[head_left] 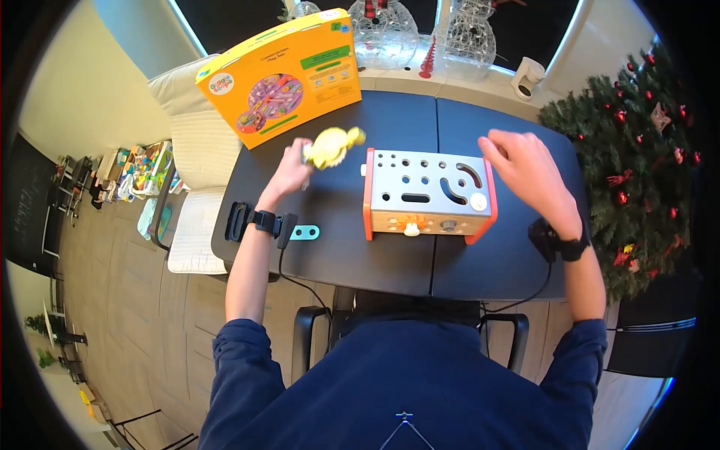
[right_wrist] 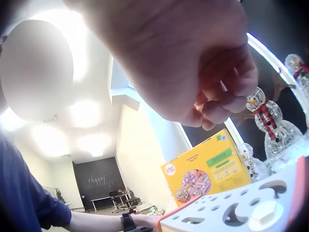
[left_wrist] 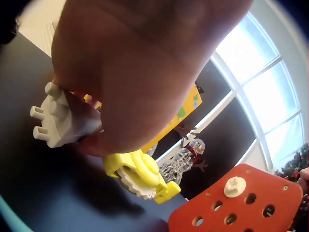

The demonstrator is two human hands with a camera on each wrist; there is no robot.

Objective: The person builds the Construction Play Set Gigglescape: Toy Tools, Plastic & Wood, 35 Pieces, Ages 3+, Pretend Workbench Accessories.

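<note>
My left hand (head_left: pixel 291 171) grips a yellow toy tool (head_left: pixel 330 148) above the table's left part. In the left wrist view, the fingers wrap its grey handle (left_wrist: pixel 72 121), which ends in several pegs; the yellow head (left_wrist: pixel 140 174) has a pale toothed wheel. To the right stands a toy workbench (head_left: pixel 420 178) with a grey slotted top and red ends; orange and grey pieces sit on its front. My right hand (head_left: pixel 531 174) is raised over the workbench's right side, touching nothing; its fingers curl toward the palm with nothing in them, as the right wrist view shows.
A teal strip with holes (head_left: pixel 305 232) lies on the dark table (head_left: pixel 330 262) near my left wrist. A yellow box (head_left: pixel 322 82) stands at the back left. Beyond the table are a cushioned chair (head_left: pixel 196 225) at left, a decorated tree (head_left: pixel 622 165) at right and wire snowmen behind.
</note>
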